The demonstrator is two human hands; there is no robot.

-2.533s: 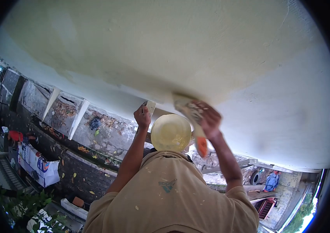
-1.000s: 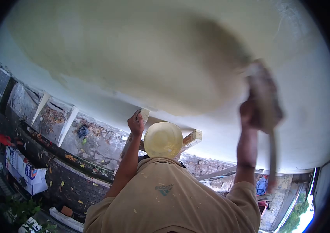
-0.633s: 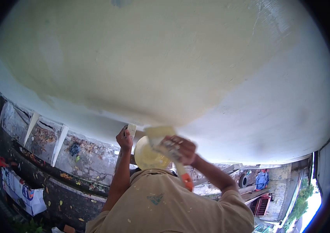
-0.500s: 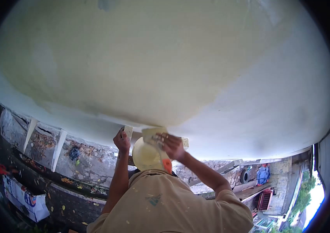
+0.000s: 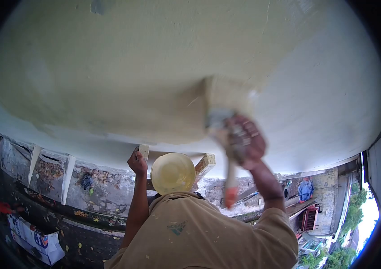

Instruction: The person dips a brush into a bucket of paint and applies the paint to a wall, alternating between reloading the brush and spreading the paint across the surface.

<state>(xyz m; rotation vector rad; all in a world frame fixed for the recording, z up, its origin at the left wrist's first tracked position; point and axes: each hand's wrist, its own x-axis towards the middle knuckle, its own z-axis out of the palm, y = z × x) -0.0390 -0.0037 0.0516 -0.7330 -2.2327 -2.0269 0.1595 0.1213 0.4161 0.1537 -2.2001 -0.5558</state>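
Observation:
My right hand [image 5: 247, 140] is closed round a wide paintbrush [image 5: 227, 101], blurred by motion. The bristles are against the wall [image 5: 145, 67], at the border between a yellowish-cream painted area and a paler white area; the orange-tipped handle points down. My left hand [image 5: 137, 163] is wrapped round the top of a wooden post [image 5: 144, 151], its fingers partly hidden. Between this post and a second wooden post [image 5: 205, 164] sits a round container [image 5: 173, 172] of cream paint, just in front of my chest.
Below the wall runs a rough stone ledge [image 5: 105, 197] with white struts [image 5: 68, 179] at the left. A white printed sack [image 5: 42, 244] lies on the dark ground. To the right are a tyre [image 5: 286, 192], a blue bundle [image 5: 306, 190] and a red crate [image 5: 309, 219].
My right hand has raised the paintbrush from over the paint container, up and right onto the wall. The container is now uncovered to view. My left hand stays on the post.

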